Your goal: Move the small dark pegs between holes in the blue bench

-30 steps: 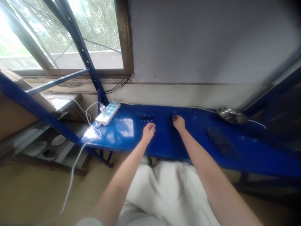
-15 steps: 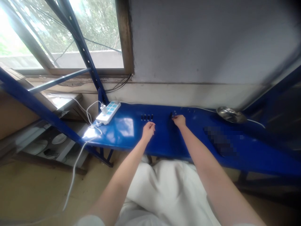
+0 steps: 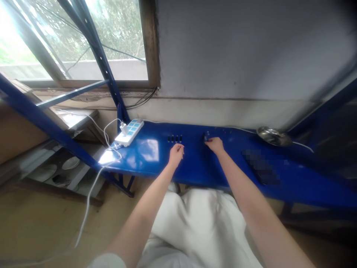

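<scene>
My left hand hovers or rests over the blue table, its fingers curled together; whatever may be in them is hidden. Just beyond its fingertips stand or lie several small dark pieces with light ends, lined up in a short row. My right hand reaches further right, thumb and fingers pinched together at the table. By its fingertips is a small dark piece, with tiny clear bits just behind. Whether the pinch holds one of these is too small to tell.
A white power strip with a plug and cable lies at the table's left end. To the right are a shiny metal dish and a dark blurred-out object. Tiny bits lie near the back edge. A blue metal frame rises left.
My right hand has shifted very slightly to the right beside the small dark piece. My left hand stays in nearly the same place, still curled.
</scene>
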A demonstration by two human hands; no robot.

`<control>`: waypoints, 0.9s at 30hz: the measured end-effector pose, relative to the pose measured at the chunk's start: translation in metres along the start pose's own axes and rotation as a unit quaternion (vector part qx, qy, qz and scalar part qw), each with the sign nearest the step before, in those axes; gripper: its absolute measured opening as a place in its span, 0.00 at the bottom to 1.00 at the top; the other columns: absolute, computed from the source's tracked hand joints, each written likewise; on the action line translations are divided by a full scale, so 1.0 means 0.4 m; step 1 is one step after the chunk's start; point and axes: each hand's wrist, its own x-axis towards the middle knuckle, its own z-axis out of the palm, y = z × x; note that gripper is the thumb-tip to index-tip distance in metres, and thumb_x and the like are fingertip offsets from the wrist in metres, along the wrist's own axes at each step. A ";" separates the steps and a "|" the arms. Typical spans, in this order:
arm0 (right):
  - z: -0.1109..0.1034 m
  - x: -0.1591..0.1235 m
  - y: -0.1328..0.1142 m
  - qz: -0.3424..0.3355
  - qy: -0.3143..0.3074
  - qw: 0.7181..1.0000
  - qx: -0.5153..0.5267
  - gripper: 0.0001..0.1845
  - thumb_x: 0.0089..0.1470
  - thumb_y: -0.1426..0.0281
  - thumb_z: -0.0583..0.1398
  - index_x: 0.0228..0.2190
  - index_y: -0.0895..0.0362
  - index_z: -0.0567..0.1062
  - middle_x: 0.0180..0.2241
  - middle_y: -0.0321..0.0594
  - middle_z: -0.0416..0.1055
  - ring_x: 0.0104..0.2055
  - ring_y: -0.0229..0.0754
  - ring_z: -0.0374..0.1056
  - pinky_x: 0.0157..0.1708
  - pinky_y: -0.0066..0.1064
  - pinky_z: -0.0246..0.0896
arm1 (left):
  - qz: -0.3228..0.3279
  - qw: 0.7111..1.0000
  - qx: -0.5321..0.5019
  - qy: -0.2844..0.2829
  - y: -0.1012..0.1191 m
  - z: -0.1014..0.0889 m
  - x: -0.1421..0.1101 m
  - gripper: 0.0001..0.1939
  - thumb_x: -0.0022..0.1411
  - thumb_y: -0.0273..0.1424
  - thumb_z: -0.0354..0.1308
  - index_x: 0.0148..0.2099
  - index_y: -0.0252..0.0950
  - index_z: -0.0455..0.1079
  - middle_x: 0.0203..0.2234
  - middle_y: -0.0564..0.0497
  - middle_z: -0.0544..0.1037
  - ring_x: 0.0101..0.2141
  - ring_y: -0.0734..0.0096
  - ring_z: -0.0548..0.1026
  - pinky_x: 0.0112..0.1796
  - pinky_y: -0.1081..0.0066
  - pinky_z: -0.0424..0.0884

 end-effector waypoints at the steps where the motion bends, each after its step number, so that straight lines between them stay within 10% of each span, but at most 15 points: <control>1: -0.003 -0.015 -0.004 -0.004 0.008 1.000 0.005 0.10 0.41 0.71 0.62 0.29 0.62 0.77 0.31 0.49 0.75 0.35 0.47 0.71 0.32 0.30 0.63 | 0.000 1.000 -0.008 0.008 -0.003 0.000 0.002 0.06 0.57 0.30 0.50 0.36 0.34 0.66 0.20 0.56 0.67 0.17 0.82 0.62 0.19 0.80 0.60; 11: 0.120 -0.142 -0.147 -0.216 -0.067 0.973 0.046 0.15 0.49 0.69 0.58 0.40 0.59 0.74 0.42 0.46 0.72 0.40 0.41 0.68 0.41 0.33 0.62 | 0.035 0.987 -0.079 0.135 -0.047 0.002 0.029 0.04 0.57 0.30 0.49 0.33 0.35 0.62 0.17 0.59 0.64 0.13 0.84 0.60 0.17 0.80 0.56; 27: 0.212 -0.124 -0.231 -0.089 -0.005 0.995 -0.039 0.12 0.50 0.66 0.55 0.36 0.56 0.73 0.46 0.46 0.66 0.49 0.51 0.58 0.44 0.43 0.52 | 0.037 0.984 -0.104 0.137 -0.053 0.003 0.035 0.03 0.57 0.30 0.51 0.33 0.35 0.62 0.17 0.59 0.64 0.13 0.85 0.60 0.15 0.82 0.56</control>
